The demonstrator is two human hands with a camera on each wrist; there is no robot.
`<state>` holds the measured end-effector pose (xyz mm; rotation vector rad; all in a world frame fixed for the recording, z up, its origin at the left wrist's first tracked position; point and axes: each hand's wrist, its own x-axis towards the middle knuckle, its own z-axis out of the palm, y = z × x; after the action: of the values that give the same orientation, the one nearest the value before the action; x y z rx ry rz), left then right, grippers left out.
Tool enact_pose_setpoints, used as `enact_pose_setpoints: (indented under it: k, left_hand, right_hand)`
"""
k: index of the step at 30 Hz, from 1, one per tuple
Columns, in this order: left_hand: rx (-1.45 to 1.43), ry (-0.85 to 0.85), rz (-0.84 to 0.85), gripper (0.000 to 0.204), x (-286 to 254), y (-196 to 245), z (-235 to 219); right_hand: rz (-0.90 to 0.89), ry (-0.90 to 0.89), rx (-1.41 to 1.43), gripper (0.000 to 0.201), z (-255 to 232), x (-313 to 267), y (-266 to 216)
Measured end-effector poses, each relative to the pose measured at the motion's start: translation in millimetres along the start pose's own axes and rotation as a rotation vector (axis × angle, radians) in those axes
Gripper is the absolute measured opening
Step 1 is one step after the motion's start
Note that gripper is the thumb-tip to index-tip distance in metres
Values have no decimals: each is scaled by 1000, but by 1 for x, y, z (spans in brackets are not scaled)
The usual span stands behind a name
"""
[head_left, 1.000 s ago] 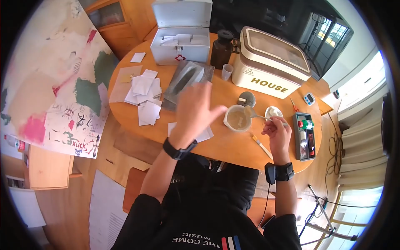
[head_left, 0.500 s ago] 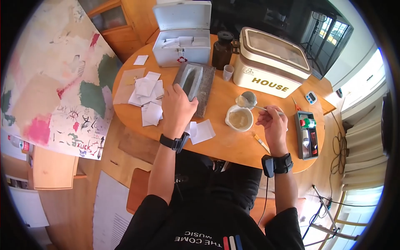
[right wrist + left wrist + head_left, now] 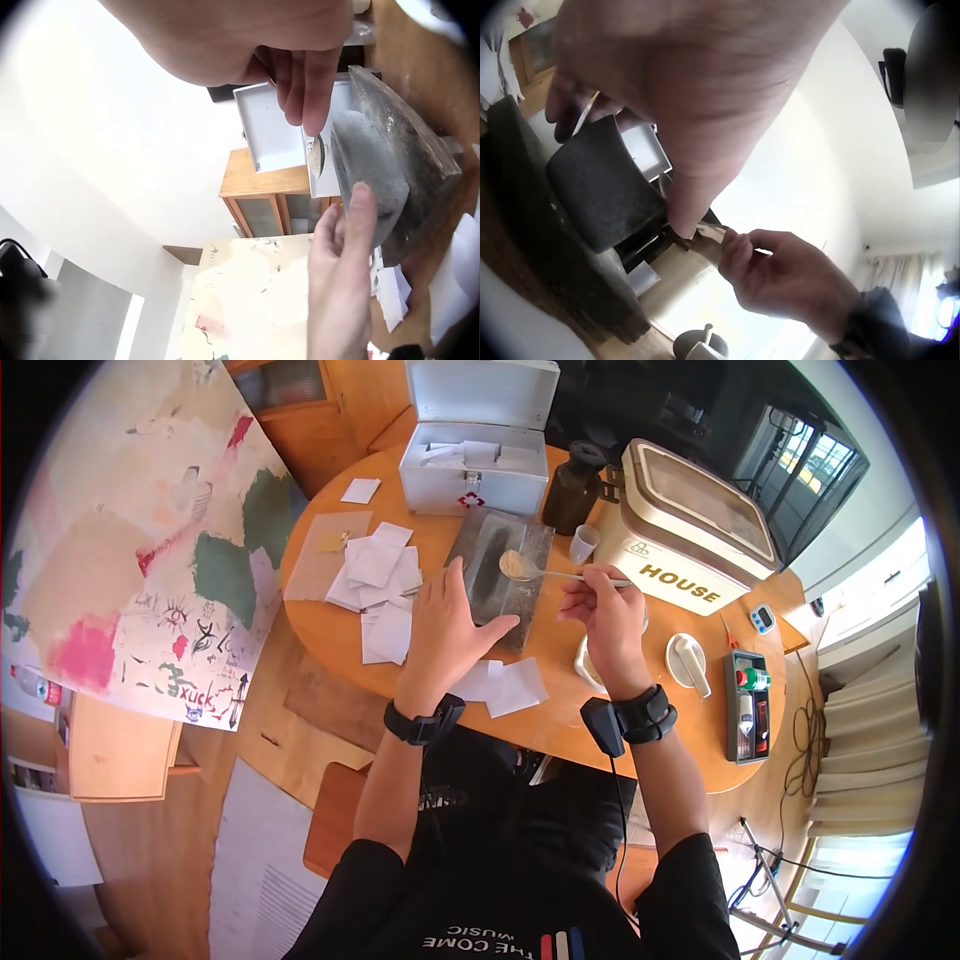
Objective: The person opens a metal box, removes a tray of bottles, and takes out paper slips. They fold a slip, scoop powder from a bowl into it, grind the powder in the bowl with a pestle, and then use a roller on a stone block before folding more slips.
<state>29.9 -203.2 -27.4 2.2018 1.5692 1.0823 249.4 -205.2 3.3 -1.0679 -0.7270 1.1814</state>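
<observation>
Over the oval wooden table (image 3: 335, 645), a metal spoon (image 3: 563, 575) heaped with beige powder (image 3: 513, 565) hangs above a flat, rough-edged grey slab (image 3: 537, 550), near the smooth, rounded oblong block (image 3: 490, 575) that rises from it. The right hand (image 3: 612, 622) pinches the spoon's slim handle, its other fingers curled. The left hand (image 3: 446, 630) holds nothing, thumb spread well apart from the fingers at the block's near left side; whether it touches the block cannot be told.

Around the slab, a white metal box (image 3: 470, 488) with a raised lid stands at twelve o'clock, a dark brown jar (image 3: 573, 490) at one, a cream "HOUSE" box (image 3: 650, 560) toward two, a partly hidden white bowl (image 3: 588, 668) at five and flat white papers (image 3: 380, 565) at nine. Beyond the table, a paint-smeared sheet (image 3: 130, 560) fills nine o'clock, and a pale curtain (image 3: 870, 740) hangs at four.
</observation>
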Motion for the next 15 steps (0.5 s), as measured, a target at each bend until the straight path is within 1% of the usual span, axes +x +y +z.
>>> enact_pose_setpoints:
  k: [3, 6, 9, 12, 15]
  left_hand:
    - [-119, -58, 51, 95, 7, -8, -9]
    - [-166, -126, 81, 91, 10, -17, -4]
    - [-134, -137, 155, 88, 12, -24, -2]
    - [-65, -147, 170, 86, 12, -23, -5]
    - [-3, -135, 191, 85, 12, -25, -4]
  right_hand:
    - [-63, 26, -107, 19, 19, -5, 2]
    - [-141, 35, -227, 18, 33, -6, 7]
    - [-198, 29, -356, 16, 44, -5, 9]
    - [-397, 8, -719, 11, 54, -5, 8]
    - [-755, -89, -1050, 7, 67, -5, 6]
